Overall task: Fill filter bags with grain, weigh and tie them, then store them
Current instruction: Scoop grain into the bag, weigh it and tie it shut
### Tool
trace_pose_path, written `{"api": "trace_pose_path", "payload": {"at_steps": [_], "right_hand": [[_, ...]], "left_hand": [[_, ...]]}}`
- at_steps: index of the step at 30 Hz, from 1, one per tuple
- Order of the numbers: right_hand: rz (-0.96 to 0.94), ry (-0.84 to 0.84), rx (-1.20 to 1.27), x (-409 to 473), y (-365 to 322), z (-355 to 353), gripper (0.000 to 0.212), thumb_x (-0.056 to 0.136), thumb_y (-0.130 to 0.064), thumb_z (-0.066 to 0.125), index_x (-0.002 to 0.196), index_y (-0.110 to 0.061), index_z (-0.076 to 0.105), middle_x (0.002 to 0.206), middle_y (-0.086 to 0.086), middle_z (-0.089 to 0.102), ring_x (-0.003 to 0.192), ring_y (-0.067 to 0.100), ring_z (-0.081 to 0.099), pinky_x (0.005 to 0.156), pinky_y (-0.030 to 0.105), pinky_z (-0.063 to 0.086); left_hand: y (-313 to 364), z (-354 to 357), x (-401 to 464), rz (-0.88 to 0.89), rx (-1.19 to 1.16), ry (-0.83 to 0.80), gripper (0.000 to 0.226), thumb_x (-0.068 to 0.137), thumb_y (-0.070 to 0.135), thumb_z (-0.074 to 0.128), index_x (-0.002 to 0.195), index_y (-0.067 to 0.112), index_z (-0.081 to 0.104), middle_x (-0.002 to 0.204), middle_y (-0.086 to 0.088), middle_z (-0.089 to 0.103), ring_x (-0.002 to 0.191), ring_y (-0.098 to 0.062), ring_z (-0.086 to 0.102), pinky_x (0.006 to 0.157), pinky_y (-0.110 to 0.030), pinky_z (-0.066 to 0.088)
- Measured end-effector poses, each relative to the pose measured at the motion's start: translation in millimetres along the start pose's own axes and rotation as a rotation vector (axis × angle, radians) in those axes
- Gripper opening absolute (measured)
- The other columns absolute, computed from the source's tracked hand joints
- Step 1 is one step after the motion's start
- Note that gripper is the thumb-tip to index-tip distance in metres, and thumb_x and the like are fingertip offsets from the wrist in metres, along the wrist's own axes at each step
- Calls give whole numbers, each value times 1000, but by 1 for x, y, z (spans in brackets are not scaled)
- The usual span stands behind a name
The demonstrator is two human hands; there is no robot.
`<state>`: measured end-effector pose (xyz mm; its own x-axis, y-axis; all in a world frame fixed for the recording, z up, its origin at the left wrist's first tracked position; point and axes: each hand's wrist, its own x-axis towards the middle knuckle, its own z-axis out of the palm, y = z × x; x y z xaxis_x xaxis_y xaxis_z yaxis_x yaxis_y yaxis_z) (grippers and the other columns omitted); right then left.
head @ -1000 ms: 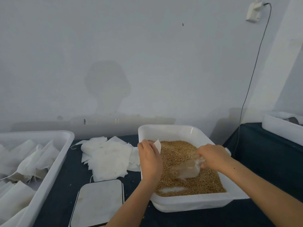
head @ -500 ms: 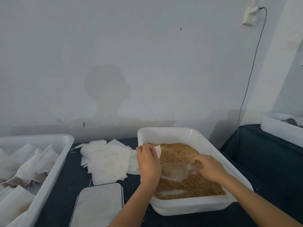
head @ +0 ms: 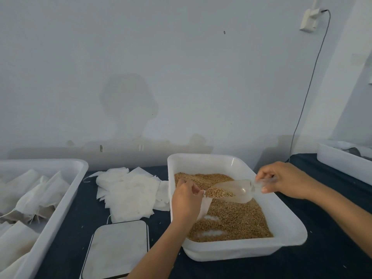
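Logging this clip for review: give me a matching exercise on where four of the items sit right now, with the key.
Things:
1. clear scoop
2. scale
3. pile of empty filter bags
4. filled bags

Places:
A. in the white tub at the far left
B. held over the grain tray, carrying grain
C. flat on the dark cloth at the near edge, left of the grain tray
D. on the dark cloth between the left tub and the grain tray, behind the scale

Pairs: 1-B, 2-C, 3-D, 4-A
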<state>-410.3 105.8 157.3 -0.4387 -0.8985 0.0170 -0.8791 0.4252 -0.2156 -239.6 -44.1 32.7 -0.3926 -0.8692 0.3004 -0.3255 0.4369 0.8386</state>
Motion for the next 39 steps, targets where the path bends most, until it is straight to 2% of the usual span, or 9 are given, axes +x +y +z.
{"api": "trace_pose_path", "payload": {"at_steps": [6, 13, 18, 22, 25, 28, 33, 36, 39], "right_hand": [[10, 30, -131, 5, -11, -2, 23, 79, -26, 75, 98, -32, 65, 107, -13, 62, 104, 7, 55, 88, 33, 46], [9, 40, -139, 7, -15, -2, 23, 78, -26, 75, 97, -31, 66, 103, -14, 62, 102, 7, 56, 87, 33, 47], [9, 10, -44, 4, -9, 1, 21, 78, -22, 76, 95, -28, 67, 101, -10, 63, 98, 7, 58, 88, 36, 48], [28, -49, 149, -3, -1, 9, 17, 82, -15, 72, 94, -23, 64, 99, -3, 66, 97, 11, 60, 93, 34, 46], [72, -73, 299, -8, 6, 21, 14, 87, -13, 66, 96, -21, 61, 98, -1, 66, 95, 13, 61, 85, 30, 46], [136, -13, 353, -6, 10, 38, 12, 89, -12, 62, 98, -18, 57, 101, -3, 61, 95, 11, 58, 77, 25, 43], [181, 0, 266, 1, 4, 70, 7, 93, -12, 55, 92, -15, 49, 93, -1, 57, 84, 11, 54, 66, 19, 40], [168, -6, 221, 3, 3, 80, 11, 92, -14, 57, 90, -17, 47, 88, -5, 54, 82, 11, 52, 70, 22, 41], [173, 15, 267, 0, 5, 77, 8, 91, -13, 59, 94, -15, 52, 94, -3, 57, 86, 10, 55, 69, 20, 41]], "left_hand": [[0, 0, 0, -7, 14, -11, 23, 87, 22, 65, 68, 20, 51, 90, 8, 49, 64, -2, 46, 55, -7, 31], [-1, 1, 0, -16, 12, -6, 20, 88, 25, 65, 71, 20, 55, 91, 8, 52, 64, -2, 47, 54, -10, 31], [-1, 1, 2, -24, -1, -10, 13, 90, 26, 60, 79, 21, 57, 83, 9, 59, 62, -3, 49, 54, -14, 35], [0, 1, 3, -59, 22, -13, 13, 99, 24, 45, 89, 17, 49, 70, 14, 50, 62, -1, 48, 53, -14, 38], [2, 0, 3, -99, -57, -1, 17, 102, 25, 34, 91, 14, 42, 68, 10, 47, 59, -2, 44, 47, -16, 31], [3, -3, 4, -152, -211, -7, 21, 102, 27, 31, 88, 14, 41, 69, 4, 47, 57, -6, 41, 48, -17, 31], [2, -5, 6, -262, -393, -131, 21, 102, 27, 32, 88, 18, 44, 79, -1, 47, 70, -12, 45, 65, -28, 43], [2, -5, 6, -272, -416, -163, 19, 102, 26, 33, 95, 15, 46, 83, -2, 50, 74, -13, 48, 69, -30, 45], [1, -2, 4, -174, -262, -165, 18, 102, 26, 34, 91, 16, 44, 76, 3, 48, 66, -8, 44, 58, -19, 37]]}}
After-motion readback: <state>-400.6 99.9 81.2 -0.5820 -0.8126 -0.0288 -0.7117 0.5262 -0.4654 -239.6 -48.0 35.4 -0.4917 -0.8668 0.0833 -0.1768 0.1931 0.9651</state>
